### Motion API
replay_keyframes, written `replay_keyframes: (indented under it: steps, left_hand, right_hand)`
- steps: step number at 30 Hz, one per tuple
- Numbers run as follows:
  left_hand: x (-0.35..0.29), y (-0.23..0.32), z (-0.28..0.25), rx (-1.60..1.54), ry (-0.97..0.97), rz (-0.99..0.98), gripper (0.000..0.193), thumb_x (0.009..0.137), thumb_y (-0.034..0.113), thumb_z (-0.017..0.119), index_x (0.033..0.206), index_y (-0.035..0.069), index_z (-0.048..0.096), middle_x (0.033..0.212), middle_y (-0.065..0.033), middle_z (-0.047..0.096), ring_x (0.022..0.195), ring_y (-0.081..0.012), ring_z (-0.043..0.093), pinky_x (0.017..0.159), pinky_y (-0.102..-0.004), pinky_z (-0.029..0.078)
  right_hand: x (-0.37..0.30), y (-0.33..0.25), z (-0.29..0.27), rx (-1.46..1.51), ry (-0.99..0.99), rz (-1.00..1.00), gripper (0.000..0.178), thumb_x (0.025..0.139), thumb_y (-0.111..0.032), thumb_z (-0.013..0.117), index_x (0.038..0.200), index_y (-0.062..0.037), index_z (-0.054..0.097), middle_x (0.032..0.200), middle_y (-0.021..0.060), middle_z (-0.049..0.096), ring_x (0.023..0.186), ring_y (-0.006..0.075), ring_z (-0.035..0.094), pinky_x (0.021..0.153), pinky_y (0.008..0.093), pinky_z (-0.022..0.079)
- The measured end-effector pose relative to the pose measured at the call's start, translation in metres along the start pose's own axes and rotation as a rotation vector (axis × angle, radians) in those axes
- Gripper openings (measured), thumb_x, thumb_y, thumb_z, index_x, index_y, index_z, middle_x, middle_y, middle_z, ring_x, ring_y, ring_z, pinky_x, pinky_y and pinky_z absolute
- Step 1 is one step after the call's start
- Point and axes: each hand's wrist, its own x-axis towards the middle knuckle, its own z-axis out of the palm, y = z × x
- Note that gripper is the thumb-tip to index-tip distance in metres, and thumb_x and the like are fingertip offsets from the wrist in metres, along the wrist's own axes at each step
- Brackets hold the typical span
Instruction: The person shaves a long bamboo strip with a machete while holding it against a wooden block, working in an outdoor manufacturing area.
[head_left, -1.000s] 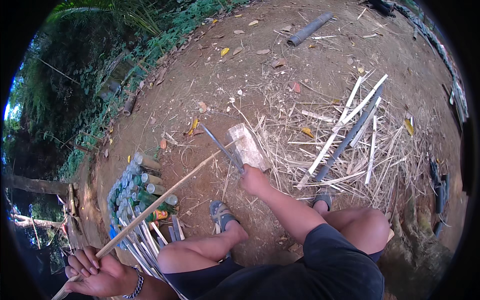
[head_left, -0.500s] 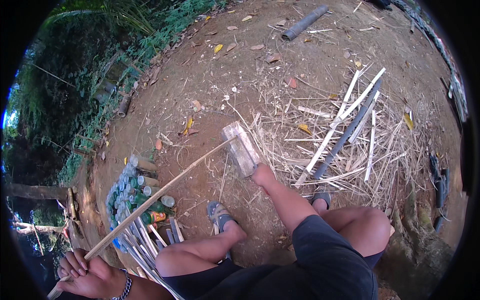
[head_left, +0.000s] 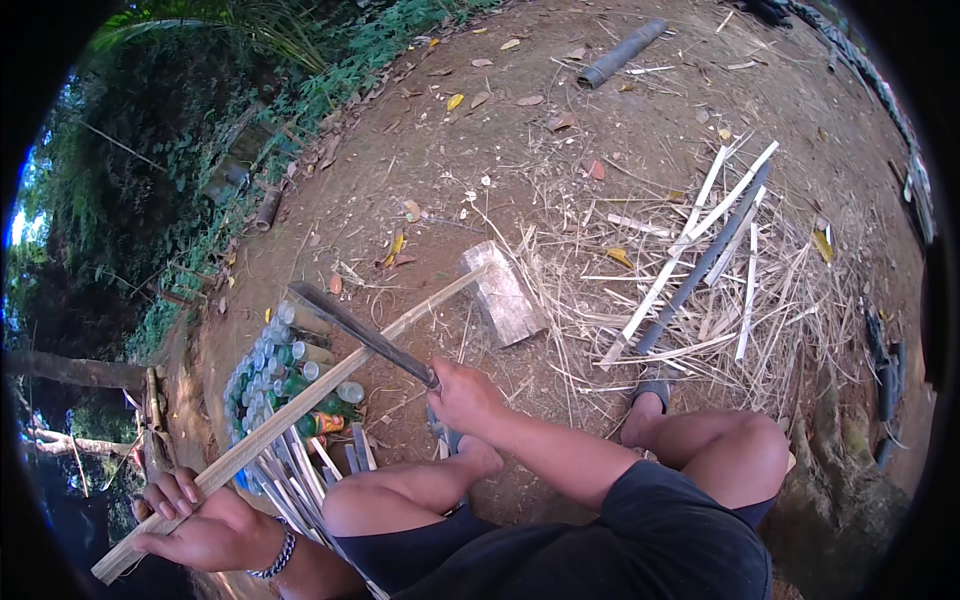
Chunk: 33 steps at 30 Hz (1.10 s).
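Note:
My left hand (head_left: 205, 525) is closed round the lower end of a long pale bamboo strip (head_left: 300, 405). The strip slopes up to the right, its far end on a wooden block (head_left: 507, 308) on the ground. In my right hand (head_left: 463, 398) is the handle of a machete (head_left: 345, 325). Its dark blade points up and left and crosses over the strip near the middle; whether it touches the strip I cannot tell.
Glass bottles (head_left: 270, 375) lie stacked at the left, beside a bundle of split strips (head_left: 290, 470) by my left leg. Shavings (head_left: 790, 300), pale strips (head_left: 745, 290) and a dark strip (head_left: 700, 265) cover the right. A bamboo tube (head_left: 622, 53) lies farther off.
My right hand has moved left and nearer from the block, bringing the machete blade across the strip. My left hand has shifted slightly right and up, still gripping the strip.

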Motion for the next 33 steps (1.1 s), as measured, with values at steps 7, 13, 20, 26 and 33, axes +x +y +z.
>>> replay_keyframes:
  steps: [7, 13, 20, 26, 33]
  left_hand:
    - [-0.003, 0.003, -0.008, -0.014, -0.041, -0.018, 0.042, 0.1, 0.045, 0.043, 0.083, 0.007, 0.044, 0.068, -0.0013, 0.035, 0.054, -0.0096, 0.033, 0.05, -0.0225, 0.031]
    - [-0.009, 0.004, -0.004, -0.117, -0.022, -0.022, 0.045, 0.095, 0.05, 0.049, 0.081, 0.007, 0.046, 0.065, -0.0002, 0.036, 0.052, -0.0082, 0.033, 0.047, -0.0212, 0.029]
    - [-0.022, 0.01, -0.002, -0.151, -0.048, 0.001, 0.045, 0.094, 0.049, 0.052, 0.083, 0.006, 0.05, 0.065, 0.0007, 0.038, 0.052, -0.0081, 0.034, 0.047, -0.0213, 0.028]
    - [-0.015, 0.005, -0.001, -0.061, -0.001, 0.021, 0.042, 0.097, 0.046, 0.049, 0.081, 0.007, 0.048, 0.067, -0.0001, 0.037, 0.054, -0.0097, 0.032, 0.049, -0.0222, 0.028]
    - [0.004, -0.012, 0.002, 0.098, 0.192, -0.002, 0.04, 0.1, 0.042, 0.043, 0.077, 0.009, 0.045, 0.066, -0.0003, 0.037, 0.053, -0.0099, 0.033, 0.048, -0.0218, 0.029]
  right_hand:
    - [0.02, 0.184, -0.003, -0.219, 0.036, 0.576, 0.032, 0.08, -0.016, 0.058, 0.107, 0.0001, 0.061, 0.095, 0.0282, 0.065, 0.092, 0.0414, 0.064, 0.081, 0.046, 0.051]
    - [0.015, 0.191, -0.033, -0.146, 0.171, 0.636, 0.033, 0.079, -0.019, 0.058, 0.105, 0.0001, 0.062, 0.099, 0.0271, 0.065, 0.096, 0.0412, 0.063, 0.084, 0.0444, 0.05]
    - [0.009, 0.116, -0.019, -0.002, 0.171, 0.467, 0.028, 0.081, -0.016, 0.06, 0.103, 0.0015, 0.059, 0.091, 0.0257, 0.065, 0.089, 0.0421, 0.064, 0.081, 0.0472, 0.05]
    - [0.027, 0.082, -0.006, -0.088, 0.0, 0.293, 0.028, 0.081, -0.015, 0.059, 0.105, -0.0001, 0.058, 0.094, 0.0258, 0.065, 0.092, 0.0403, 0.063, 0.083, 0.0466, 0.05]
    - [0.064, 0.158, -0.023, -0.259, 0.01, 0.396, 0.023, 0.08, -0.013, 0.057, 0.099, -0.0008, 0.058, 0.095, 0.0253, 0.065, 0.093, 0.0409, 0.063, 0.082, 0.0464, 0.05]
